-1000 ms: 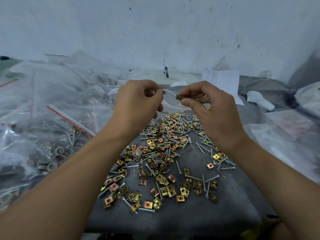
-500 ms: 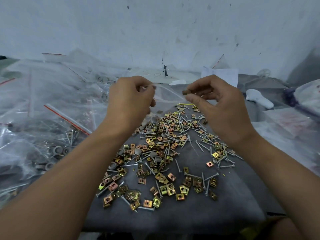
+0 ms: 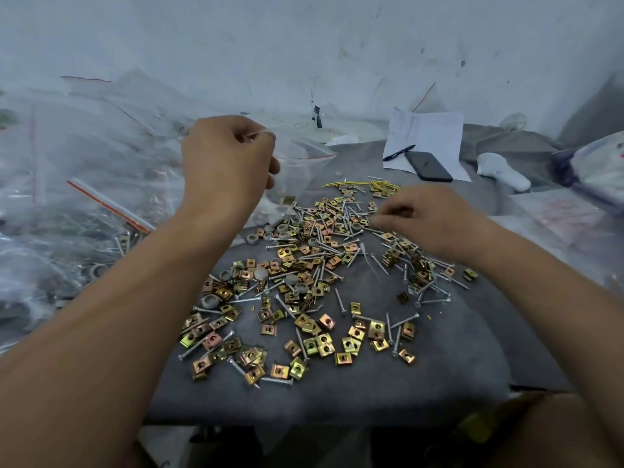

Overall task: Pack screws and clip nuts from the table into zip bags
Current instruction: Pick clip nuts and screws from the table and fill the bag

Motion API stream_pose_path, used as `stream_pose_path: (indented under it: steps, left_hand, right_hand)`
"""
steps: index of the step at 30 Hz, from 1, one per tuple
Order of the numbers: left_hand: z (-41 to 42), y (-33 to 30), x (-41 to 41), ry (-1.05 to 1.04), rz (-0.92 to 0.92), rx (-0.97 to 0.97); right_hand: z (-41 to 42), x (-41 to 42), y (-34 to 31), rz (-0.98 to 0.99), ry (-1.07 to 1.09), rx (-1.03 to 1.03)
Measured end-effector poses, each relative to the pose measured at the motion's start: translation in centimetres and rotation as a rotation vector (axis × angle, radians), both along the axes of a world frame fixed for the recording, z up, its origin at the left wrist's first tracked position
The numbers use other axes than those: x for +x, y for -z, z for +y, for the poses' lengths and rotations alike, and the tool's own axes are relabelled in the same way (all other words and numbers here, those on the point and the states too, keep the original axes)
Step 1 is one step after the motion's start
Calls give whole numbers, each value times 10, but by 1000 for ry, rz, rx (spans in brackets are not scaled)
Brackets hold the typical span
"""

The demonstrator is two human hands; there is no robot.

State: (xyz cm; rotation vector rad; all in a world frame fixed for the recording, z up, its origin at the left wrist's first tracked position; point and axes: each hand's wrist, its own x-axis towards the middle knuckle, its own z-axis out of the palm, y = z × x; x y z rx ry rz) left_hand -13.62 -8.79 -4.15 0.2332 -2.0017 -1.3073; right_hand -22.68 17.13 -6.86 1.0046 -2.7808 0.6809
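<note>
Left hand (image 3: 229, 163) fingers pinch zip bag (image 3: 297, 177) mouth, frame centre — right hand (image 3: 429, 221) fingers curled over screws (image 3: 341, 231), contact unclear.

Bare table (image 3: 354, 393) is seen along the near edge, in front of the scattered clip nuts (image 3: 304, 319) and screws (image 3: 341, 300); an approach from there is unobstructed. The middle of the table is covered by this loose scatter, with a small bare patch between the main pile and the right-hand cluster. The left side is blocked by a heap of filled bags (image 3: 77, 197). The far-left part of the pile is overhung by the zip bag (image 3: 297, 173) held up by the left hand (image 3: 226, 163). The far-right part is occupied by the right hand (image 3: 429, 221). Behind lie yellow ties (image 3: 358, 184), a phone (image 3: 428, 165), a pen (image 3: 398, 153) and paper (image 3: 435, 133).
</note>
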Motion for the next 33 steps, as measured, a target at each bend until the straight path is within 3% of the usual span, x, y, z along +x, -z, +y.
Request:
stream_pose_path:
  steps: [4,14,22,27,33]
  left_hand:
    - [1,1,2,4,-10,-9]
    - [1,2,2,3,-26,-21]
    - [2,2,5,15,-29,-23]
    - [6,3,4,60,-62,-51]
    - [12,4,3,96,-88,-103]
  right_hand:
    - [-27,4,7,-8,-109,102]
    - [-49,4,8,-54,-10,279]
    - [-46,6,14,-153,-52,278]
    - [-37,8,6,-195,-68,17]
    - [-33,26,-24,-198,-175,-593]
